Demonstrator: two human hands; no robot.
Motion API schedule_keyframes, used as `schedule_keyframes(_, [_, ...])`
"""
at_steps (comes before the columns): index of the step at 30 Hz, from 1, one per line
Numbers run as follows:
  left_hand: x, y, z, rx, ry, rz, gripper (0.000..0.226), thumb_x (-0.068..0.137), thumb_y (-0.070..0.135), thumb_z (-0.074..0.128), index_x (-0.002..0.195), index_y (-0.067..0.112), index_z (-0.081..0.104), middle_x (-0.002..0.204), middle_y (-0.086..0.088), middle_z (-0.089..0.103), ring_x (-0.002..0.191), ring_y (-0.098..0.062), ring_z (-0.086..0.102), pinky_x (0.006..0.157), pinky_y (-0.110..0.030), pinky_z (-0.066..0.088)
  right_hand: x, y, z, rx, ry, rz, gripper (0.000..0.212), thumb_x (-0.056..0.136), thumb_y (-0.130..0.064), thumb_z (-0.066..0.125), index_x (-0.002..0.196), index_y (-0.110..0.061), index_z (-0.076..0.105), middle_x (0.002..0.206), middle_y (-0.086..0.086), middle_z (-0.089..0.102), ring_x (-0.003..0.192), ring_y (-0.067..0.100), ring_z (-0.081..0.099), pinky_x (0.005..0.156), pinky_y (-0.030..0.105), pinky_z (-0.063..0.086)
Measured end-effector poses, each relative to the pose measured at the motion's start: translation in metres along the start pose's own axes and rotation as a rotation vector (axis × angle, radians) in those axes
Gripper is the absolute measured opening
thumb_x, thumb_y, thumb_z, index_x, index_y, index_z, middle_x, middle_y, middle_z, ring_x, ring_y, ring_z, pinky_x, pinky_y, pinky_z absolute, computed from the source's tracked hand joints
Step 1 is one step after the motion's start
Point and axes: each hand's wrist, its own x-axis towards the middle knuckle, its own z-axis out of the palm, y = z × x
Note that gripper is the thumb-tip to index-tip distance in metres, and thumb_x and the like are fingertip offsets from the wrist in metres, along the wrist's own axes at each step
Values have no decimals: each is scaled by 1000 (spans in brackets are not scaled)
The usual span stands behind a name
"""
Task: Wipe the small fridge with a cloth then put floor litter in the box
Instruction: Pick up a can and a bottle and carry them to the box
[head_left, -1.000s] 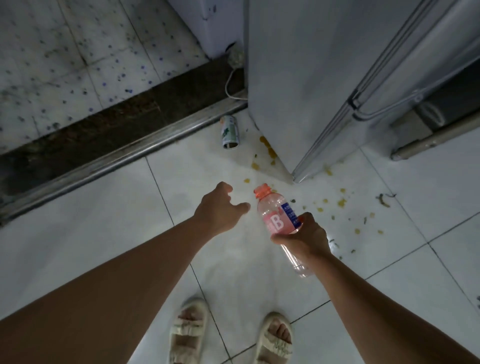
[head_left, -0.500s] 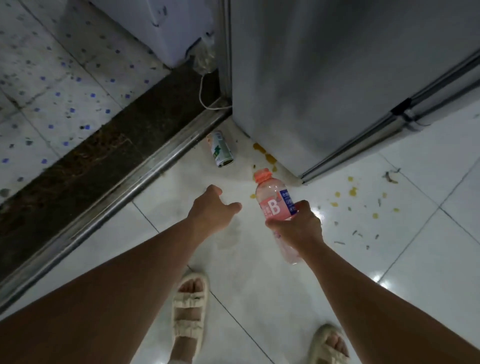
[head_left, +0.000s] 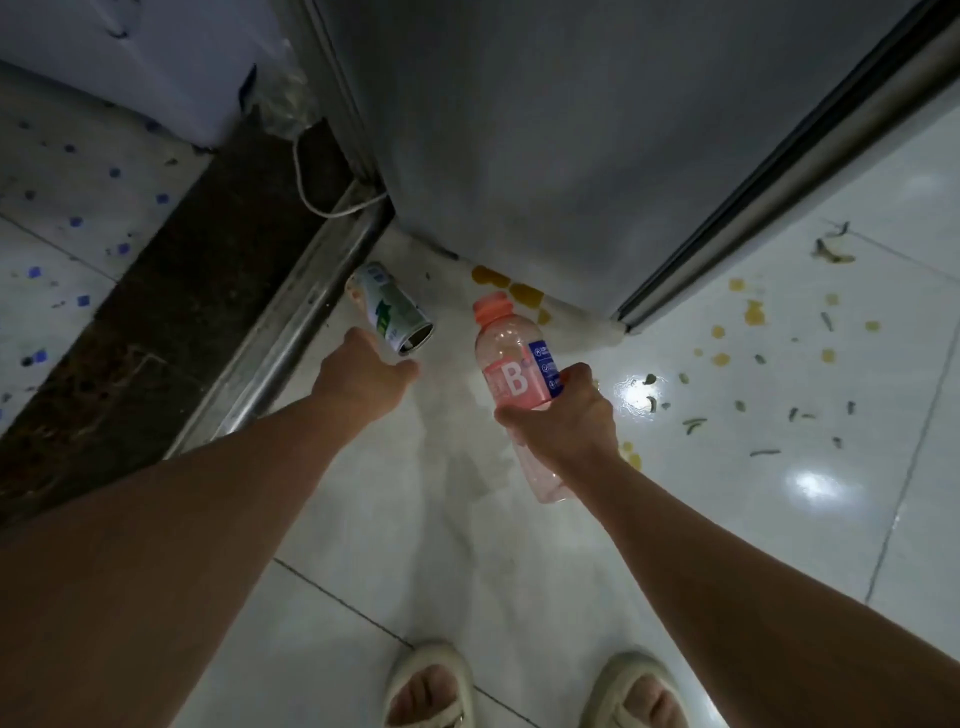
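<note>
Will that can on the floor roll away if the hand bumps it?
Probably. The can lies on its side on smooth, shiny tile. Its open end looks empty, so it is likely light. The left hand hovers just short of it.

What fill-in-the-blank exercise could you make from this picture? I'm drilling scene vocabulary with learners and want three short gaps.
1. The right hand holds a pink ____ with an orange cap.
2. The can lies on its ____ beside the metal threshold strip.
3. The left hand reaches toward the ____.

Missing words: bottle; side; can
</note>
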Motion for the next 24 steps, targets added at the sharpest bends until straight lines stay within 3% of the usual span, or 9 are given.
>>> schedule_keyframes(5, [48,-7,31,29,122,6,71,82,38,65,137,5,34,133,-19,49,118,-33,50,87,-34,41,42,22,31,34,17,-10,67,65,-41,77,115,-17,40,102,4,59,87,24,62,76,38,57])
schedule_keyframes(10, [92,-5,59,-127,147,15,92,78,37,70,145,5,15,143,-20,38,129,-34,41,107,-43,36,75,37,48,46,27,-34,68,65,-43,75,117,-17,39,101,4,57,85,23,61,68,31,52])
schedule_keyframes(14, [115,5,74,-129,243,-113,100,81,45,63,148,7,-1,143,-24,34,126,-39,40,101,-41,36,94,44,53,31,32,-56,71,66,-44,76,120,-18,38,103,3,56,85,22,61,67,31,53])
schedule_keyframes(19, [131,18,82,-244,283,-179,98,86,38,60,147,14,-12,145,-27,25,128,-41,36,104,-43,33,111,47,55,39,39,-93,69,68,-44,76,119,-19,38,104,2,57,85,20,61,63,28,48])
schedule_keyframes(24, [126,23,86,-204,259,-195,97,89,31,57,144,7,-19,147,-32,19,131,-43,33,105,-43,31,109,47,50,35,31,-90,70,67,-44,77,119,-19,38,105,2,58,86,21,62,65,29,51])
